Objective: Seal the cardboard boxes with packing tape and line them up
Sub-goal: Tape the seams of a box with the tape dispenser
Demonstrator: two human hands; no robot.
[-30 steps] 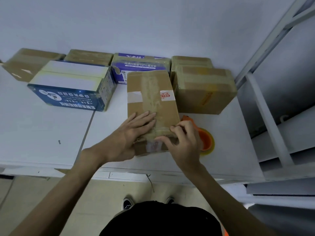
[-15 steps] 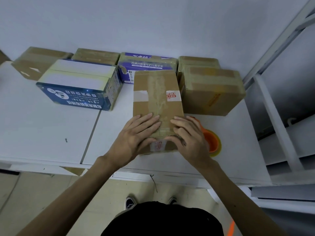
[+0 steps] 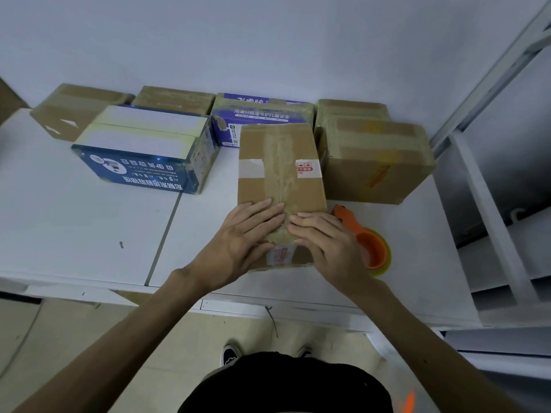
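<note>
Pressing straight-fingered, your left hand (image 3: 243, 238) and right hand (image 3: 326, 244) lay on the brown cardboard box (image 3: 280, 174) near the white table's (image 3: 74, 234) front edge; room lower left.

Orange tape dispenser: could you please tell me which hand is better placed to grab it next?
Probably the right hand: it presses the brown cardboard box beside the orange tape dispenser; the left hand sits farther away.

white table (image 3: 74, 234): boxes (image 3: 375, 162), tape dispenser (image 3: 374, 248).
</note>
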